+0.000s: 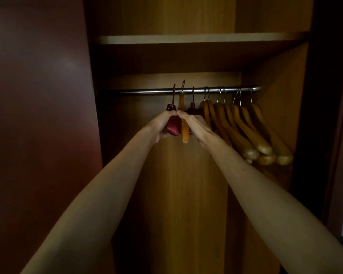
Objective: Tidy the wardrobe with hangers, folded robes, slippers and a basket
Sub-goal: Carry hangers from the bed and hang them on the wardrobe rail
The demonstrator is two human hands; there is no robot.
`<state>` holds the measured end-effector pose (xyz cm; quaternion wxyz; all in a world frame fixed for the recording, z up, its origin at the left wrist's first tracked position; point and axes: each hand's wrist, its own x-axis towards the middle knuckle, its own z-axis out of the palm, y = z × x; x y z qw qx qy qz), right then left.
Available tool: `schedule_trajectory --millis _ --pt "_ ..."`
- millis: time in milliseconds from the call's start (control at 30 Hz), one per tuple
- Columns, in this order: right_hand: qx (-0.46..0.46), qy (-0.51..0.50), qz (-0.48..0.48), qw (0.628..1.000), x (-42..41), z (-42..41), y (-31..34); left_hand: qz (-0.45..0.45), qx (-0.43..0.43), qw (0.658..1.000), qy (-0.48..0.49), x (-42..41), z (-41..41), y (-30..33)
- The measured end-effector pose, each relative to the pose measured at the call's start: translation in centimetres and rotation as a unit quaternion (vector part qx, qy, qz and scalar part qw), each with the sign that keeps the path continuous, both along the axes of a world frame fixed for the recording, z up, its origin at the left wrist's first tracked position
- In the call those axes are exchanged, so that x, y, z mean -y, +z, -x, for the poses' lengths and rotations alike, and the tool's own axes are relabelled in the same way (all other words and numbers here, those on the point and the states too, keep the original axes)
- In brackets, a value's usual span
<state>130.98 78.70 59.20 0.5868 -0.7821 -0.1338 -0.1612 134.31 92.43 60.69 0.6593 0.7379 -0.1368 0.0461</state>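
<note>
A metal rail (pixel 147 92) runs across the open wardrobe. My left hand (pixel 162 125) grips a dark red padded satin hanger (pixel 173 126) hooked on the rail. Right beside it my right hand (pixel 194 125) holds a wooden hanger (pixel 185 131) whose hook stands just above the rail. A second red padded hanger (pixel 192 109) hangs behind my right hand, mostly hidden. Several wooden hangers (pixel 251 135) hang bunched at the rail's right end.
A light shelf (pixel 186 39) spans the wardrobe above the rail. The dark red wardrobe door (pixel 38 105) stands open on the left. The wooden back panel (pixel 178 194) fills the space below the hangers. The right side wall (pixel 281 86) is close to the bunched hangers.
</note>
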Motion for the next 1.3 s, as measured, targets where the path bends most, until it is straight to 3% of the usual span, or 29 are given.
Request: schedule_trajectory --millis 500,700,967,1167,1300 --pt "-0.073 -0.059 -0.02 0.995 1.4 -3.1 0.6 0.009 -0.029 0.999 -0.012 2.0 -4.5 1.7" --pt "-0.07 -0.088 -0.067 0.991 1.7 -4.0 -0.4 0.022 -0.063 0.997 -0.044 3.1 -5.2 1.5" --pt "-0.053 -0.118 -0.074 0.989 3.2 -3.2 -1.1 0.008 -0.038 0.999 -0.022 4.7 -5.9 0.5" --pt "0.016 -0.187 -0.03 0.982 3.6 0.9 -6.2 0.019 0.026 0.998 0.051 5.7 -3.7 -4.8" --pt "0.055 -0.14 -0.001 0.989 5.0 5.9 -14.2 0.174 0.03 0.975 0.133 6.5 -0.8 -13.4"
